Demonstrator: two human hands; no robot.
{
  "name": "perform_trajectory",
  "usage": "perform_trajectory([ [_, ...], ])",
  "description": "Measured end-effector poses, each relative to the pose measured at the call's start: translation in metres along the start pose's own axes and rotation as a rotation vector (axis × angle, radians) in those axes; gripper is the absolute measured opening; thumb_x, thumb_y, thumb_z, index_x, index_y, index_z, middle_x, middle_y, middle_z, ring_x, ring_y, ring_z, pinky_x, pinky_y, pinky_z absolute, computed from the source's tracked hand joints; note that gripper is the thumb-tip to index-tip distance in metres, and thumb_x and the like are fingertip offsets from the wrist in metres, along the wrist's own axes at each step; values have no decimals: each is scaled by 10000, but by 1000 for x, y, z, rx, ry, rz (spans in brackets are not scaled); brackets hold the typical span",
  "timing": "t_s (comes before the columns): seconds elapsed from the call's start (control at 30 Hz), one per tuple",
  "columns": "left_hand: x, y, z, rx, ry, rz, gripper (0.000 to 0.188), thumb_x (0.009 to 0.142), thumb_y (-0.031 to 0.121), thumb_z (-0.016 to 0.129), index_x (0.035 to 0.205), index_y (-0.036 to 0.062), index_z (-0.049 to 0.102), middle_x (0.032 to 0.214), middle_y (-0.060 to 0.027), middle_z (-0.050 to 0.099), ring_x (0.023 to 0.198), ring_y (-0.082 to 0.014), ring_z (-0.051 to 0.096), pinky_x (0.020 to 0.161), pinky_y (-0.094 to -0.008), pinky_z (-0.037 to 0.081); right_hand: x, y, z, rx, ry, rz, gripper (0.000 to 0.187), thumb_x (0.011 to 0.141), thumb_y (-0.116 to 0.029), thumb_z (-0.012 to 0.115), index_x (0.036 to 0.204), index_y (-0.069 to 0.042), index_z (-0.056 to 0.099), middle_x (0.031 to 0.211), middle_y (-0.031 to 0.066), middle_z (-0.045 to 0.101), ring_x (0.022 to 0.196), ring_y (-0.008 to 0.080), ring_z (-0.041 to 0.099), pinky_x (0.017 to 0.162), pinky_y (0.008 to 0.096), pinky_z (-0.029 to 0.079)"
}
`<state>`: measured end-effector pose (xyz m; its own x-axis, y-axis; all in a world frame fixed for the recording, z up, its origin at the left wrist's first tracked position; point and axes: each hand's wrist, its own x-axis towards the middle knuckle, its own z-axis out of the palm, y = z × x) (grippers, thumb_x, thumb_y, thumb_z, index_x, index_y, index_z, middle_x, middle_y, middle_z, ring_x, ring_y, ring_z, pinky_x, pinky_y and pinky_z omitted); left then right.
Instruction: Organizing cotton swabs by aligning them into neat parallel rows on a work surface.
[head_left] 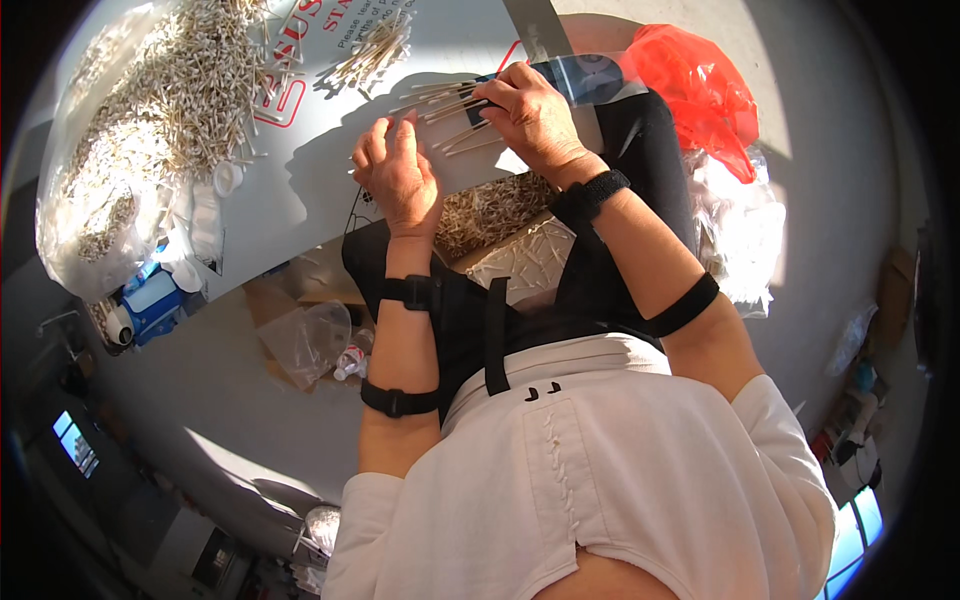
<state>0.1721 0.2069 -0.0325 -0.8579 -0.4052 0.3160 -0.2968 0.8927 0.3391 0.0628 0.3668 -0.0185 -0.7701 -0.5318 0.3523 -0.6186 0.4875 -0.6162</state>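
Several cotton swabs (470, 137) with pale wooden sticks lie fanned out near the table's right edge. My right hand (535, 118) is closed over their right ends, thumb and fingertips pressed together on the sticks. Just left of them, my left hand (402, 185) hovers with its fingers apart and lightly bent, and I see nothing in it. Partly beneath my right hand is a clear plastic packet with a dark blue print (592, 75). A small loose bundle of swabs (375, 55) rests farther back, above my hands.
A large heap of swabs (190, 90) spills from a clear plastic bag (60, 225) at the left. A box of swabs (495, 210) sits below the table edge between my legs. At right are a red plastic bag (695, 85) and clear bags (740, 220).
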Motion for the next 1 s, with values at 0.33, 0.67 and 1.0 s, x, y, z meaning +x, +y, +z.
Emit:
perform_trajectory([
  [0.33, -9, 0, -1, -30, -23, 40, 459, 846, 190, 632, 1289, 113, 541, 1351, -111, 466, 1280, -328, 382, 1041, -501, 289, -3, -2, 6, -13, -71, -22, 226, 744, -128, 702, 964, -76, 691, 971, 98, 587, 922, 294, 613, 791, 384, 523],
  [0.67, -10, 1, -1, -35, -69, 76, 506, 883, 321, 607, 1338, 121, 513, 1413, -134, 419, 1320, -347, 345, 1070, -508, 253, 12, 0, 16, 31, -1, 47, 152, 781, -160, 694, 916, -88, 688, 956, 68, 603, 912, 280, 619, 788, 377, 523],
  [1.0, -6, -2, 5, -7, -68, 55, 590, 946, 433, 525, 1406, 76, 434, 1461, -154, 362, 1340, -366, 315, 1071, -520, 251, 36, 5, 29, -89, -33, 199, 126, 790, -195, 695, 887, -117, 676, 887, 73, 607, 855, 282, 636, 754, 385, 530],
])
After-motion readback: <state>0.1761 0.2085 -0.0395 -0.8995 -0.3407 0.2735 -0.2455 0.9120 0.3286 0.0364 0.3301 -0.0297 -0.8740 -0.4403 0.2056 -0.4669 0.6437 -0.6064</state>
